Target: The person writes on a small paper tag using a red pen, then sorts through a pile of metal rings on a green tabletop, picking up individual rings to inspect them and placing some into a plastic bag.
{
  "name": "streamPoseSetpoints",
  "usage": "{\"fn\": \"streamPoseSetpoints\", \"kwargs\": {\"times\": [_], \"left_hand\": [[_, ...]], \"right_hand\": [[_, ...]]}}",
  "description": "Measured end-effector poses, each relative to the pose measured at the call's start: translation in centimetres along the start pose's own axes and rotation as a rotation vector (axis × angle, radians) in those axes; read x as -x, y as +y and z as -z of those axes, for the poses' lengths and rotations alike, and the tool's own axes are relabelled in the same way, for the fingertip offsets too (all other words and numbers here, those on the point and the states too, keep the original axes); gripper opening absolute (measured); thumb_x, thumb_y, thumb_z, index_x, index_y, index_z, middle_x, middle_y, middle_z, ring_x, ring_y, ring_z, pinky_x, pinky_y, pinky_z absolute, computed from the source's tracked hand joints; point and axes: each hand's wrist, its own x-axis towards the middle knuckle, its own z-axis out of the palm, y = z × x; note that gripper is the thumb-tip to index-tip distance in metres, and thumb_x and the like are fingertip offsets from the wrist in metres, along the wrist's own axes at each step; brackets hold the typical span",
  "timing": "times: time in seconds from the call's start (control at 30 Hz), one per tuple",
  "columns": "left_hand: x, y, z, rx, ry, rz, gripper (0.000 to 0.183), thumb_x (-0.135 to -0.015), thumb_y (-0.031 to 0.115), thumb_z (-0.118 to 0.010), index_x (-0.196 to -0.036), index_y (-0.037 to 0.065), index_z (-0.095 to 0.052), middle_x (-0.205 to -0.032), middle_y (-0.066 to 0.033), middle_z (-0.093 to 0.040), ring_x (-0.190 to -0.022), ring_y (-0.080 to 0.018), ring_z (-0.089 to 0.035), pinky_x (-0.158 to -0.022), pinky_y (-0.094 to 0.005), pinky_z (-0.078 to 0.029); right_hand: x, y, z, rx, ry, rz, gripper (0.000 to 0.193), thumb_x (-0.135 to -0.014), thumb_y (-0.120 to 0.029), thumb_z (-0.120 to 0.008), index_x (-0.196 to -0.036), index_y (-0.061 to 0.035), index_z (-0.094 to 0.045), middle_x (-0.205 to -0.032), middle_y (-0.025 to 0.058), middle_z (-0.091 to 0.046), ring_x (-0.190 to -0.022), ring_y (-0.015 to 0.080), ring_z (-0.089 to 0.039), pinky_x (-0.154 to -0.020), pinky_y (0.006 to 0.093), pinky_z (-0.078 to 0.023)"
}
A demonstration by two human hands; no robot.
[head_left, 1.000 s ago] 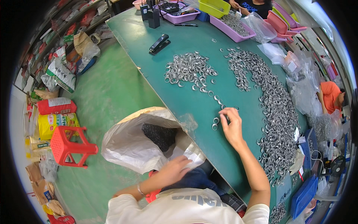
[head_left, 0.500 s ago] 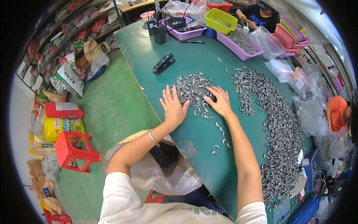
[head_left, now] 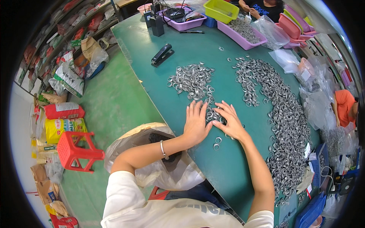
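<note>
My left hand (head_left: 196, 123) and my right hand (head_left: 230, 122) lie palm down near the table's front-left edge, fingers stretched out and thumbs almost meeting. Between and under their fingers sits a small cluster of silver metal rings (head_left: 214, 115), partly hidden by the hands. Just beyond them spreads a small pile of the same rings (head_left: 193, 78). A couple of loose rings (head_left: 217, 143) lie nearer me, below my right hand. A much bigger curved heap of rings (head_left: 288, 127) covers the table's right side.
A black stapler (head_left: 162, 55) lies beyond the small pile. Purple trays (head_left: 247, 45) and a green basket (head_left: 217, 14) stand at the back. An open sack (head_left: 125, 142) sits against the table's left edge, near a red stool (head_left: 72, 150). Two other people are at the far side and right.
Both hands have drawn toward me and closer together, dragging rings from the small pile into a cluster between them. The view has shifted slightly.
</note>
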Motion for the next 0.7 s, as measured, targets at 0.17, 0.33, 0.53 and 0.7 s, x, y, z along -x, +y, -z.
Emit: {"fn": "streamPoseSetpoints", "kwargs": {"times": [0.17, 0.33, 0.53, 0.7], "left_hand": [[2.1, 2.4, -0.8, 0.077, -0.047, -0.125, 0.068, -0.086, 0.019, -0.065, -0.140, -0.005, -0.032, -0.140, -0.0250, -0.033, -0.136, -0.0473, -0.023, -0.112, -0.0569, -0.021], [4.4, 4.0, -1.0, 0.156, -0.119, -0.255, 0.065, -0.088, 0.015, -0.062, -0.141, -0.004, -0.030, -0.141, -0.0244, -0.032, -0.137, -0.0475, -0.021, -0.113, -0.0541, -0.023], [6.4, 5.8, -1.5, 0.237, -0.169, -0.365, 0.061, -0.090, 0.014, -0.057, -0.142, -0.005, -0.029, -0.141, -0.0246, -0.034, -0.136, -0.0464, -0.025, -0.113, -0.0498, -0.025], [6.4, 6.7, -1.2, 0.461, -0.114, -0.294, 0.058, -0.092, 0.009, -0.053, -0.142, -0.005, -0.028, -0.139, -0.0255, -0.035, -0.133, -0.0431, -0.032, -0.112, -0.0465, -0.027]], "right_hand": [[5.1, -1.2, 0.1, -0.053, 0.038, -0.063, 0.046, -0.093, -0.028, -0.058, -0.130, -0.0006, -0.052, -0.143, 0.0160, -0.043, -0.141, 0.0338, -0.029, -0.117, 0.0494, -0.017], [10.4, -4.0, -0.4, 0.059, 0.092, -0.123, 0.045, -0.094, -0.023, -0.056, -0.132, 0.0006, -0.050, -0.144, 0.0181, -0.039, -0.140, 0.0353, -0.028, -0.116, 0.0487, -0.020], [13.6, -4.5, 2.1, -0.087, 0.259, -0.168, 0.029, -0.088, -0.008, -0.060, -0.116, -0.0011, -0.063, -0.120, 0.0167, -0.061, -0.118, 0.0353, -0.053, -0.103, 0.0420, -0.040], [11.1, -1.1, 2.9, 0.257, 0.484, -0.122, 0.019, -0.082, 0.001, -0.062, -0.100, 0.0005, -0.065, -0.106, 0.0147, -0.063, -0.099, 0.0360, -0.056, -0.088, 0.0405, -0.046]]}}
